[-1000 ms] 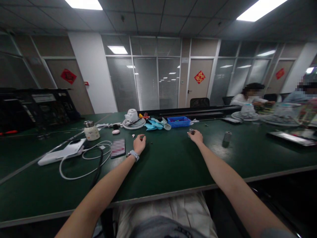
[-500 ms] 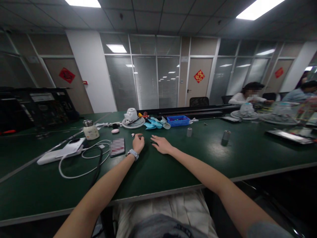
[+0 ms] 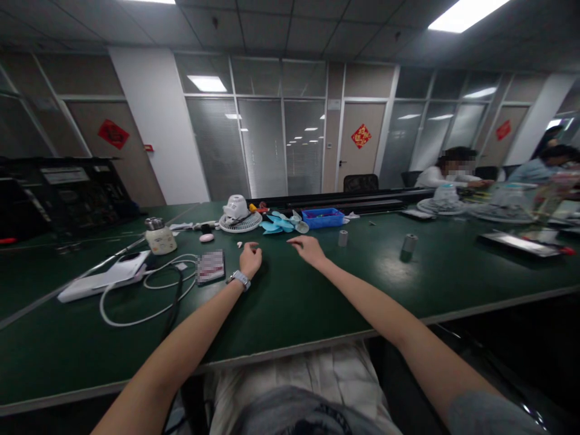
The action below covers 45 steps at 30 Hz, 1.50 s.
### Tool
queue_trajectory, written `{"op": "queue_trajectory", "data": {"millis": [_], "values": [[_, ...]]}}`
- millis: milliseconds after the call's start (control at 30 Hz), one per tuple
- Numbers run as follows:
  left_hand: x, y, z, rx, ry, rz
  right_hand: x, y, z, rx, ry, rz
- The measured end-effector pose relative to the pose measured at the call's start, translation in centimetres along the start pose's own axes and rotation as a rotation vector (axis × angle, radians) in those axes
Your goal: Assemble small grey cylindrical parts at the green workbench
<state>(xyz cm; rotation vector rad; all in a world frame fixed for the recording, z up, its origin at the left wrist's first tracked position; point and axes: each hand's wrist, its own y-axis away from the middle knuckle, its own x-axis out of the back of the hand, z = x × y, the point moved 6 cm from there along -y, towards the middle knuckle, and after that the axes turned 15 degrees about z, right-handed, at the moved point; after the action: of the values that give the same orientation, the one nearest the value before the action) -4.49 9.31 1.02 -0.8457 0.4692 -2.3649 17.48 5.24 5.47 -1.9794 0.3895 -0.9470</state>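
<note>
My left hand (image 3: 251,260), with a watch (image 3: 239,279) at the wrist, is low over the green table. Its fingers are loosely bent and a little apart, and I see nothing held. Just left of it lies a small whitish piece (image 3: 240,244), perhaps an earbud. My right hand (image 3: 310,249) is raised slightly above the table, its fingertips together and pointing left; anything between them is too small to make out. Beyond the hands are light-blue fan blades (image 3: 277,223), a white fan body on its round grille (image 3: 239,226), and a blue tray (image 3: 323,219) of small parts.
Two grey metal cylinders (image 3: 343,238) stand to the right. At left are a phone (image 3: 211,267), a pink oval case (image 3: 206,238), a looped white cable (image 3: 131,325), a bottle (image 3: 160,237) and a white device (image 3: 104,279). Co-workers (image 3: 448,169) sit at far right beside other fan parts.
My right hand has lifted and moved right, away from the left hand, and its fingers have come together. The left hand stays nearly in place. The view has shifted slightly.
</note>
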Motion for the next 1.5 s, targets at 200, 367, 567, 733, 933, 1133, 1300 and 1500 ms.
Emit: {"op": "queue_trajectory", "data": {"millis": [200, 367, 567, 733, 933, 1133, 1300, 1500], "values": [[-0.2, 0.0, -0.1, -0.011, 0.0, -0.008, 10.2, -0.5, 11.3, -0.245, 0.177, 0.4], [-0.2, 0.0, 0.0, -0.026, -0.007, -0.016, 11.6, 0.4, 15.0, -0.345, 0.097, 0.44], [-0.3, 0.1, 0.1, -0.027, -0.01, -0.046, 10.3, 0.0, 14.1, -0.348, 0.159, 0.326], [-0.2, 0.2, 0.2, -0.019, -0.013, -0.042, 10.6, 0.1, 13.9, -0.344, 0.239, 0.312], [-0.3, 0.2, 0.2, -0.035, -0.023, -0.032, 10.9, 0.2, 14.2, -0.423, 0.342, 0.236], [-0.3, 0.2, 0.2, -0.045, -0.027, -0.053, 11.0, 0.2, 13.6, -0.438, 0.323, 0.184], [-0.4, 0.2, 0.1, -0.043, -0.024, -0.056, 10.7, 0.8, 13.8, -0.429, 0.31, 0.228], [-0.4, 0.2, 0.1, -0.034, -0.026, -0.063, 10.1, 2.3, 16.3, -0.607, 0.367, 0.234]]}}
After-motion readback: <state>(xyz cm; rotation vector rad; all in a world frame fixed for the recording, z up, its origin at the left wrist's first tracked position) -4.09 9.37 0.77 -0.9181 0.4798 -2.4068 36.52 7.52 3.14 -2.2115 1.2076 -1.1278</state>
